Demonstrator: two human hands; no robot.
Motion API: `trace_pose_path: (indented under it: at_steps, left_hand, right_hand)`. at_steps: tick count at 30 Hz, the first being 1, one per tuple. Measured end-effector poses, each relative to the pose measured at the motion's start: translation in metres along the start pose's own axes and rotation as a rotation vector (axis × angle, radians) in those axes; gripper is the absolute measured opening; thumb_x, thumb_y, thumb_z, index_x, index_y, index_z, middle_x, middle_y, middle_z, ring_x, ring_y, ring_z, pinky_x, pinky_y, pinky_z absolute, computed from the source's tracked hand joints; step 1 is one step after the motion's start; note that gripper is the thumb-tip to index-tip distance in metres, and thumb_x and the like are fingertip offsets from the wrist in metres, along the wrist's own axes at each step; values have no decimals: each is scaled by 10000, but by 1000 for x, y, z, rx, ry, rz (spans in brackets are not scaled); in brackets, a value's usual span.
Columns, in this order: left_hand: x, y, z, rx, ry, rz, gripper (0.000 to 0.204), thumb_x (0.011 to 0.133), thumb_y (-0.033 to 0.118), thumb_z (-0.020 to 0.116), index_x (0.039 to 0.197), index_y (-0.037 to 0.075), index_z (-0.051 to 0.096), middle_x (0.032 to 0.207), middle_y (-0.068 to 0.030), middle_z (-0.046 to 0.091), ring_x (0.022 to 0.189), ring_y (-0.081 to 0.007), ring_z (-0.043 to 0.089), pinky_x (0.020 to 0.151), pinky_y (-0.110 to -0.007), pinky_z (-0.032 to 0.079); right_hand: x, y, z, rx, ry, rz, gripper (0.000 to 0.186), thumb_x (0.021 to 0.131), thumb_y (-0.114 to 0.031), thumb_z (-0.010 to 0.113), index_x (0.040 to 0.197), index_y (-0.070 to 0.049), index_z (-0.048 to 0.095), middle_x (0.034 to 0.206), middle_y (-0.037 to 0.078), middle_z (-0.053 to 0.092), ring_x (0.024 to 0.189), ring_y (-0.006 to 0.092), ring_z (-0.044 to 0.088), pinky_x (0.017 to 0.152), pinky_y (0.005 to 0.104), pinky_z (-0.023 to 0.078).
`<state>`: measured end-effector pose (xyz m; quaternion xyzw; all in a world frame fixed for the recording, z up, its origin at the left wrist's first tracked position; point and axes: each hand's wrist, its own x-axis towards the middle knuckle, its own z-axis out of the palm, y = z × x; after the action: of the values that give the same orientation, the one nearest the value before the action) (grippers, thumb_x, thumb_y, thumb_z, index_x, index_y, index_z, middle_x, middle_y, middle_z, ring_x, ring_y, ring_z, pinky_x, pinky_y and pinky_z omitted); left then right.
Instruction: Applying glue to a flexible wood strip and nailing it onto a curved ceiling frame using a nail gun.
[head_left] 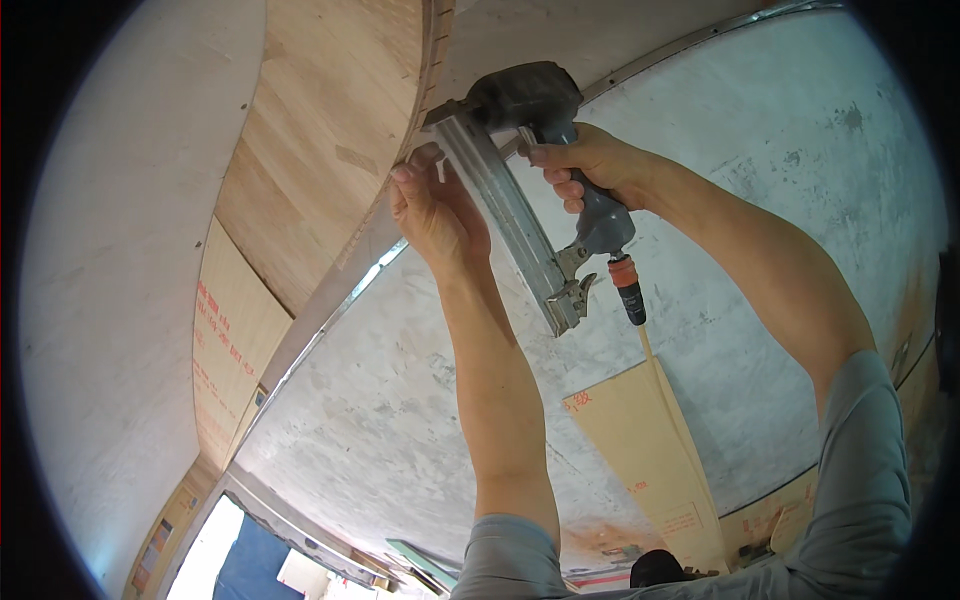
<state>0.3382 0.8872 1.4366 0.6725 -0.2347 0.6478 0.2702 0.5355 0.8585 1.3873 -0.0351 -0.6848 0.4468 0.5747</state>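
Observation:
Overhead, my right hand (pixel 590 170) is wrapped round the grip of a dark grey air nail gun (pixel 605 215). Its long metal magazine (pixel 500 220) slants down toward me, and its nose meets the curved edge of a wooden panel (pixel 320 130). An orange and black hose fitting (pixel 626 290) joins the bottom of the grip to a thin pale hose. Just below the nose, my left hand (pixel 432 210) is closed, thumb and fingertips bent at the panel's edge. Some of its fingers are hidden behind the hand.
A pale board with red print (pixel 245 340) adjoins the wooden panel. A metal trim strip (pixel 375 270) runs along the mottled grey surface (pixel 400 400). Another pale board (pixel 650 450) leans behind the hose. A bright opening with a blue cloth (pixel 258 565) lies at lower left.

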Motion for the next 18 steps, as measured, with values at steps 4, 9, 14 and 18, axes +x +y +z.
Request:
trace_pose_path:
  at_steps: [4,9,14,18]
  left_hand:
    - [-6,3,-15,-10,13,2,276,891,387,732,1035,160,670,980,42,650,1006,-122,553,866,-350,365]
    - [-8,14,-42,47,42,21,267,886,361,746,1042,158,673,994,40,656,1001,-120,554,860,-358,360]
    - [-11,7,-36,112,55,60,276,876,363,758,1039,156,678,995,32,674,1006,-126,561,860,-353,363]
    - [-12,8,-36,117,66,82,291,864,388,765,1021,158,679,994,34,682,1024,-124,559,891,-375,348]
  right_hand:
    - [3,15,-13,53,60,33,298,857,-272,792,971,-102,576,627,-53,483,504,53,456,485,235,424]
    - [12,33,-13,31,63,46,344,863,-274,787,1070,-78,594,631,-62,474,512,50,461,490,231,440]
    - [18,41,-14,45,56,36,340,855,-284,796,1035,-80,592,627,-61,467,512,50,461,488,234,443]
    - [26,46,-17,88,11,28,331,853,-287,799,1006,-89,582,629,-56,469,510,52,461,488,235,444]
